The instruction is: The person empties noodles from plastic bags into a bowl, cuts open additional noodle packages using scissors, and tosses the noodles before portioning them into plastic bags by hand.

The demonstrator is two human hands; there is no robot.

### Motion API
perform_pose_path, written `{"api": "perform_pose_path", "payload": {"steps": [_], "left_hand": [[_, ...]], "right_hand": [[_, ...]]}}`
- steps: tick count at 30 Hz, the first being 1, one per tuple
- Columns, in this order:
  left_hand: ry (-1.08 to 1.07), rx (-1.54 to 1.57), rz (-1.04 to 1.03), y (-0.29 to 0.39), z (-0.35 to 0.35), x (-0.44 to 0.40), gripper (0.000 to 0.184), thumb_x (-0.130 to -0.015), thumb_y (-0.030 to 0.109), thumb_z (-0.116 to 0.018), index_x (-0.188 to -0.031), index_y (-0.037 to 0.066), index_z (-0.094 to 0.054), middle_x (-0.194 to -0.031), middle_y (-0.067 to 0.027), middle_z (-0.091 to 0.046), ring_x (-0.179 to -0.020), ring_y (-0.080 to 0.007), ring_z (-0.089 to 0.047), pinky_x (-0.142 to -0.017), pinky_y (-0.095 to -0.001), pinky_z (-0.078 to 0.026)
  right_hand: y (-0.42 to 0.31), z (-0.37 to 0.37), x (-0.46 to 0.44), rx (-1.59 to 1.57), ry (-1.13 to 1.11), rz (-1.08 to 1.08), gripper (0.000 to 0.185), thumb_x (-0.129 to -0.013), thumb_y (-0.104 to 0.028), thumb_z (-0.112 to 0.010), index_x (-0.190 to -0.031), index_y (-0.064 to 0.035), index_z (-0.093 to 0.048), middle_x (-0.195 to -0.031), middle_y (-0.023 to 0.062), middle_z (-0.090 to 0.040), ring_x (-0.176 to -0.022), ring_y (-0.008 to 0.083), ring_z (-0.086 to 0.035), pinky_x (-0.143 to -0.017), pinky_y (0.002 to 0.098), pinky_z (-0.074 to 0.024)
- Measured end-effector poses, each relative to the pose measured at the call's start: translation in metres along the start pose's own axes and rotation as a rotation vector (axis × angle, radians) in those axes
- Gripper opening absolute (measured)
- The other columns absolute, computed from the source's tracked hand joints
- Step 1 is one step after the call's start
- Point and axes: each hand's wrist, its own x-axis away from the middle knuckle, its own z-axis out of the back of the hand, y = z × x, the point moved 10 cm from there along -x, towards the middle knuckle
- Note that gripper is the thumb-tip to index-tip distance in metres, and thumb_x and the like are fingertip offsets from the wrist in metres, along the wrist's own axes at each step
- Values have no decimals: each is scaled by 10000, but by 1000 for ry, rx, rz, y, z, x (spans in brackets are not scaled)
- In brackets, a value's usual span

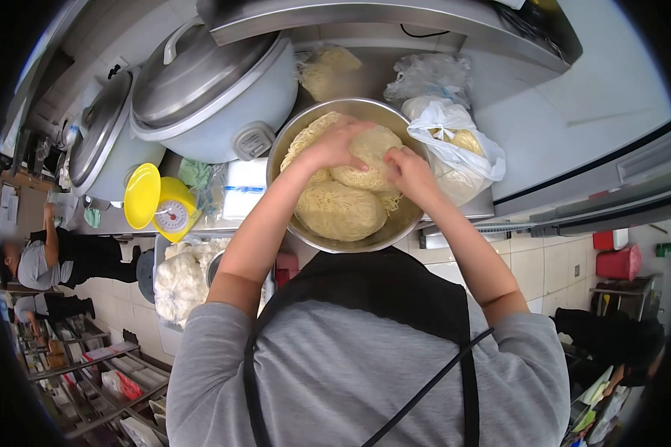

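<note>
The noodles lie in a steel bowl [406, 216], bundled in thin clear plastic. The left hand [339, 145] spreads over the upper bag [376, 153], thumb apart from the fingers. The right hand [412, 175] has its fingertips drawn together, apparently pinching that bag's right edge. The lower bag [339, 212] rests nearer the person's body, beside it.

Each bag looks moderately heavy and soft, likely to sag if lifted from one end. The film is probably slippery (more so if damp), and the strands could break or mat under hard squeezing. A broad hold beneath both sides would suit it better than a pinch of plastic.

No brand or wording can be read: the dial on the yellow scale [190, 223] and the panel [253, 141] on the large cooker [224, 97] bear markings too small to make out.
</note>
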Motion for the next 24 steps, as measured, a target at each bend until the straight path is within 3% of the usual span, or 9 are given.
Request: {"api": "perform_pose_path", "payload": {"steps": [5, 7, 8, 10, 13, 15, 19, 22, 24], "left_hand": [[-93, -148, 4, 7, -11, -6, 721, -535, 244, -787, -1192, 146, -506, -1279, -143, -380, -1219, -289, -316, -990, -380, -313], [-21, -127, -109, 18, -5, -9, 594, -597, 230, -751, -1141, 106, -545, -1202, -147, -472, -1154, -271, -413, -947, -363, -353], [-25, -126, -107, 25, -1, -9, 594, -597, 230, -751, -1141, 106, -545, -1202, -147, -472, -1154, -271, -413, -947, -363, -353], [41, 290, 92, 31, 26, -8, 323, -733, 171, -647, -1029, 54, -597, -952, -109, -603, -886, -174, -555, -784, -302, -431], [295, 231, 30, 48, 86, 2, 205, -783, 161, -598, -947, 43, -629, -731, -63, -624, -690, -112, -543, -656, -273, -433], [488, 45, 33, 39, 125, 16, 173, -788, 139, -592, -915, 31, -633, -731, -60, -620, -669, -104, -524, -633, -259, -426], [608, -36, 98, 18, 176, 58, 175, -782, 168, -595, -888, 36, -637, -726, -55, -635, -656, -144, -553, -631, -271, -437], [727, 165, 89, 7, 191, 86, 145, -778, 141, -606, -869, 33, -637, -697, -21, -611, -633, -78, -506, -608, -232, -407], [739, 190, 125, 0, 191, 95, 144, -778, 137, -606, -866, 26, -636, -704, -18, -610, -639, -76, -504, -613, -229, -406]], "right_hand": [[13, 9, -30, -224, -37, -183, 161, -689, -158, -645, -798, -42, -626, -749, 164, -614, -713, 313, -610, -631, 367, -474], [-18, 29, -45, -309, 19, -112, 88, -714, -76, -665, -760, -21, -613, -641, 17, -589, -596, 70, -511, -562, 231, -418], [-34, 41, -52, -368, 31, -71, 96, -718, -86, -669, -757, -18, -615, -632, 3, -580, -590, 65, -503, -561, 227, -416], [-69, 75, -60, -400, 38, -4, 133, -722, -111, -678, -789, -17, -612, -667, -7, -580, -599, 61, -497, -562, 228, -417], [-118, 130, -52, -400, 126, 92, 209, -717, -134, -687, -876, -29, -602, -754, 12, -589, -636, 69, -501, -580, 233, -430], [-127, 141, -35, -427, 216, 167, 258, -713, -144, -691, -928, -40, -595, -797, 27, -588, -658, 76, -503, -596, 235, -439], [-84, -14, 29, -70, -582, 214, 528, -642, -193, -728, -1127, -144, -526, -965, 140, -551, -909, 286, -572, -802, 358, -464], [-101, -52, 57, -17, -527, 366, 718, -604, -224, -747, -1238, -197, -411, -1057, 200, -513, -1021, 371, -516, -854, 411, -434], [-84, -71, 54, 66, -568, 148, 739, -614, -255, -710, -1271, -158, -386, -1248, 110, -453, -1162, 282, -413, -933, 385, -377]]}}
